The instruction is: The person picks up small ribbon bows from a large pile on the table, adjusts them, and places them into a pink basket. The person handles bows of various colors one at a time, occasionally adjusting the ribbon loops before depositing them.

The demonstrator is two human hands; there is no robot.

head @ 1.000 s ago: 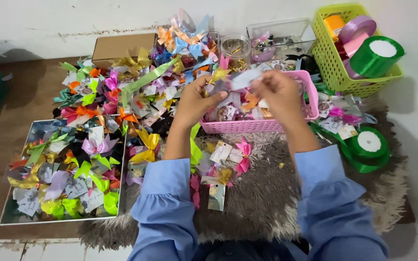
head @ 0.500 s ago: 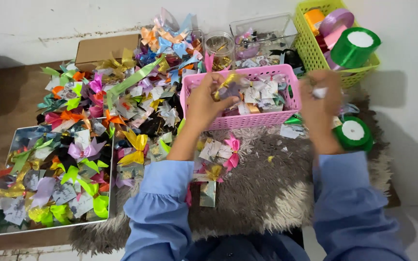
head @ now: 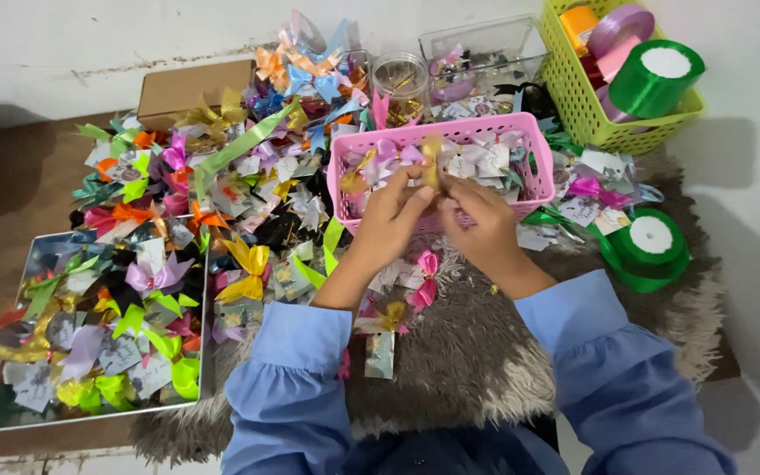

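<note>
Both hands meet in front of the pink basket point(head: 534, 176), just above its near rim. Left hand point(head: 390, 220) and right hand point(head: 484, 227) are each pinched narrow on a small gold ribbon bow point(head: 434, 158), which stands up btwn the fingertips. Fingers closed on it, no wide spread. The bow sits over the basket's front edge, not yet in or out of it as far as I can tell.

Basket is full of small bows w/ paper tags. Left of it, a big loose heap of coloured bows point(head: 222, 185) spreads over the surface; further left a shallow tray point(head: 10, 413) holds more. Under the forearms lies a grey shaggy rug point(head: 477, 352), w/ a pink bow point(head: 424, 281) and a few tagged pieces on it. Right: a green ribbon roll point(head: 653, 242) w/ its tail trailing, and a yellow-green basket point(head: 591, 110) of ribbon spools behind. A clear jar point(head: 400, 79) and a clear box point(head: 485, 48) stand at the back.

Risks, as I judge them: the satin is slick and the bow is tiny, so a loose pinch could let it drop into the basket or the rug pile and get lost among look-alikes. Pulling unevenly could skew the loops or undo the knot. Sleeves hang close to the pieces on the rug; a sweep of the forearm could scatter them. Green ribbon's loose tail could snag the right wrist.
</note>
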